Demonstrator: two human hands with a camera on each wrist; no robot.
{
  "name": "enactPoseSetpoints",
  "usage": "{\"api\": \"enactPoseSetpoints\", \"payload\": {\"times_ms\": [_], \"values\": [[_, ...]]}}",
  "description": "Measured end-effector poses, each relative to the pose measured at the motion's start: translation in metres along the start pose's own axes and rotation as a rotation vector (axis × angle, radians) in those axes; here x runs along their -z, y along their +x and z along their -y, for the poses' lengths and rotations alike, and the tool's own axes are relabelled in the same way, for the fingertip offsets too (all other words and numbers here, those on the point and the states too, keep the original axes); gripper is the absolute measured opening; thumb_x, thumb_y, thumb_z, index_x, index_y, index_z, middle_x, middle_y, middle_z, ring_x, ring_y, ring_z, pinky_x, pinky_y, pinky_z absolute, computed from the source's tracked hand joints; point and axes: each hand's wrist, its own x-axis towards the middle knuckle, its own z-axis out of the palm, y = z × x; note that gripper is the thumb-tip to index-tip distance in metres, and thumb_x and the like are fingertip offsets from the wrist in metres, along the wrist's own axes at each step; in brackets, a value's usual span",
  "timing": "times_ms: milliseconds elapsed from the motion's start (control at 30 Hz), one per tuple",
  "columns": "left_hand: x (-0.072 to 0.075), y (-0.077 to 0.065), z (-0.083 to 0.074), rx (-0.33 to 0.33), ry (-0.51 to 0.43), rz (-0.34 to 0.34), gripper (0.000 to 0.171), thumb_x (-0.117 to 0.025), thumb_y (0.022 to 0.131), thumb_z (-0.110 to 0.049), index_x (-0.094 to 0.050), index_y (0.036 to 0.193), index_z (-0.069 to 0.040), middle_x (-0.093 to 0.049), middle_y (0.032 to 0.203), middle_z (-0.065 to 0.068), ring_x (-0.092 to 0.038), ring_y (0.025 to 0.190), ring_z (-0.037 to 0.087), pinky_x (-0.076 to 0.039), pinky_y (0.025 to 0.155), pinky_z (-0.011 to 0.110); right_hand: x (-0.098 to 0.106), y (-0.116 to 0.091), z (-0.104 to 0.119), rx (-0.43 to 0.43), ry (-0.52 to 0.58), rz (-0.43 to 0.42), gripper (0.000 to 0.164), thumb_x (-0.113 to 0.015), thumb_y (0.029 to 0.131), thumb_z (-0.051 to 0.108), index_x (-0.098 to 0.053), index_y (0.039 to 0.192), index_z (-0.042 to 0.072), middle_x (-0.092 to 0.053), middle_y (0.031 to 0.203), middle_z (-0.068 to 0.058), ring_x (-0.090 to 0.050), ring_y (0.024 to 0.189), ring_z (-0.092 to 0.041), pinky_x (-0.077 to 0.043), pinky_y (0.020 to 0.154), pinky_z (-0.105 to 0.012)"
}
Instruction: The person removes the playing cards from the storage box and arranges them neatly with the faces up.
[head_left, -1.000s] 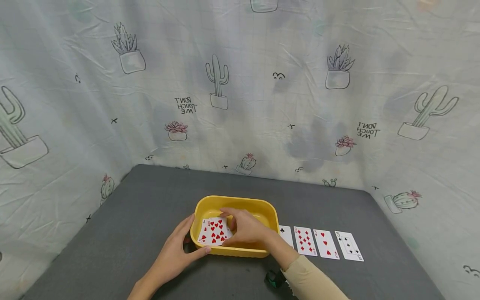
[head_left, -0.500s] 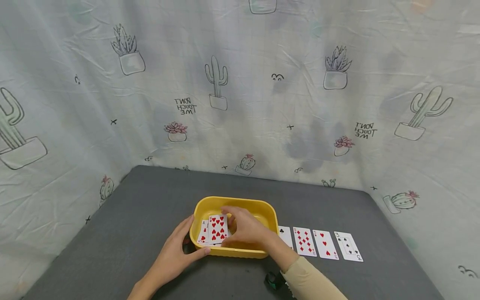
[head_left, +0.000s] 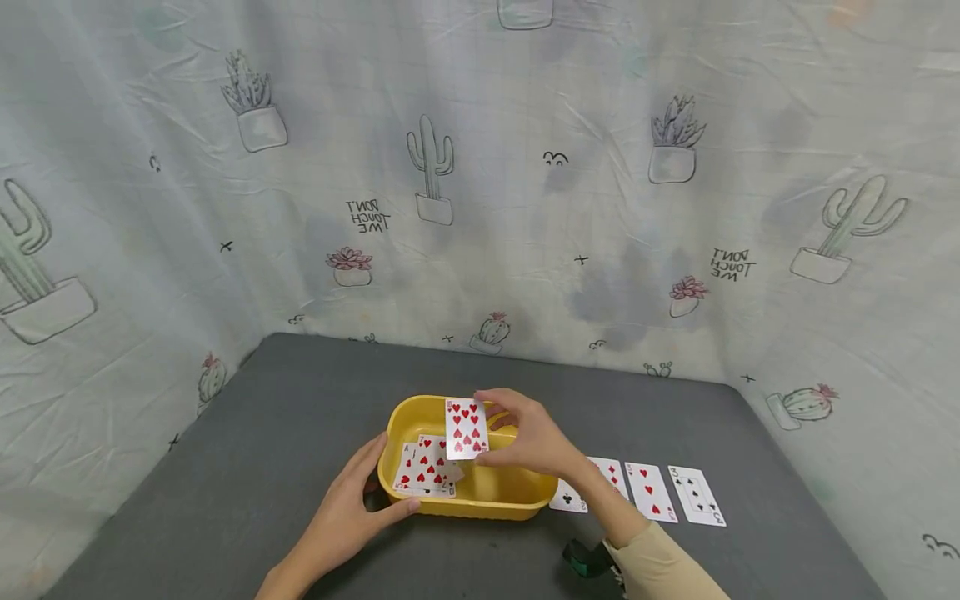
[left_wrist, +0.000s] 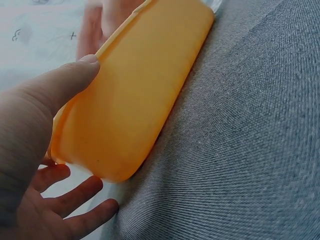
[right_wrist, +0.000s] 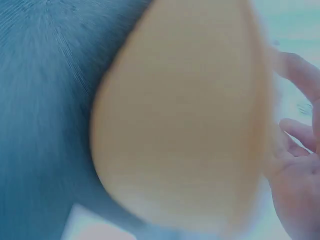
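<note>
My right hand pinches a playing card with red hearts by its right edge. The card is upright over the middle of a yellow plastic tub, its face towards the head camera. My left hand grips the tub's left end, thumb on the front rim and fingers round the far side. In the left wrist view, the left thumb presses on the tub's rim. More playing cards, overlapping and face up, lie in the tub's left half. The right wrist view is blurred, and the held card is hidden there.
To the right of the tub, several face-up cards stand in a row, among them a three of hearts and a black-suit card. My right forearm crosses over the row's left part. A dark object is beside the right sleeve. Patterned cloth hangs behind the grey table.
My right hand has lifted the hearts card off the pile in the tub and moved it up and to the right, uncovering another hearts card. The left hand keeps its place on the tub.
</note>
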Motion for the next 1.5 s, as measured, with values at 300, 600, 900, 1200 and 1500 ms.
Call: {"api": "enactPoseSetpoints", "payload": {"times_ms": [300,600,900,1200,1500], "values": [[-0.002,-0.001,0.002,-0.021,-0.017,-0.024,0.109,-0.083,0.073,-0.055,-0.027,0.156,-0.012,-0.031,0.155,0.008,-0.041,0.131,0.024,-0.049,0.095,0.037,0.096,-0.086,-0.001,-0.079,0.055,-0.071,0.080,-0.087,0.076,0.010,-0.047,0.146,0.010,-0.047,0.145,-0.010,-0.056,0.115,-0.025,-0.049,0.095,-0.042],[-0.004,0.000,0.002,-0.035,-0.031,-0.010,0.109,-0.082,0.073,-0.056,-0.027,0.156,-0.011,-0.030,0.155,0.008,-0.040,0.132,0.025,-0.049,0.095,0.037,0.191,-0.204,-0.043,-0.361,-0.170,-0.232,0.073,-0.084,0.080,0.011,-0.048,0.144,0.004,-0.054,0.137,-0.007,-0.060,0.105,-0.011,-0.052,0.083,-0.024],[-0.004,-0.001,0.003,-0.022,-0.019,-0.006,0.110,-0.081,0.073,-0.058,-0.025,0.157,-0.013,-0.029,0.156,0.008,-0.039,0.132,0.025,-0.049,0.094,0.037,0.231,-0.260,-0.064,-0.510,-0.164,-0.196,0.072,-0.082,0.079,0.005,-0.047,0.140,-0.007,-0.062,0.128,0.001,-0.063,0.099,-0.009,-0.054,0.076,-0.026],[-0.001,-0.003,0.005,-0.013,-0.002,-0.018,0.110,-0.081,0.073,-0.057,-0.026,0.157,-0.013,-0.028,0.155,0.007,-0.040,0.132,0.025,-0.050,0.093,0.038,0.231,-0.284,-0.105,-0.454,-0.190,-0.100,0.071,-0.084,0.077,0.005,-0.049,0.136,-0.011,-0.064,0.121,-0.007,-0.063,0.096,-0.008,-0.054,0.075,-0.024],[-0.001,-0.001,0.002,0.002,0.003,-0.002,0.112,-0.080,0.072,-0.060,-0.025,0.157,-0.014,-0.028,0.155,0.008,-0.039,0.132,0.026,-0.050,0.095,0.038,0.227,-0.284,-0.114,-0.218,-0.341,-0.096,0.073,-0.091,0.066,0.006,-0.057,0.129,-0.009,-0.063,0.126,0.008,-0.056,0.100,-0.001,-0.052,0.075,-0.019]]}}
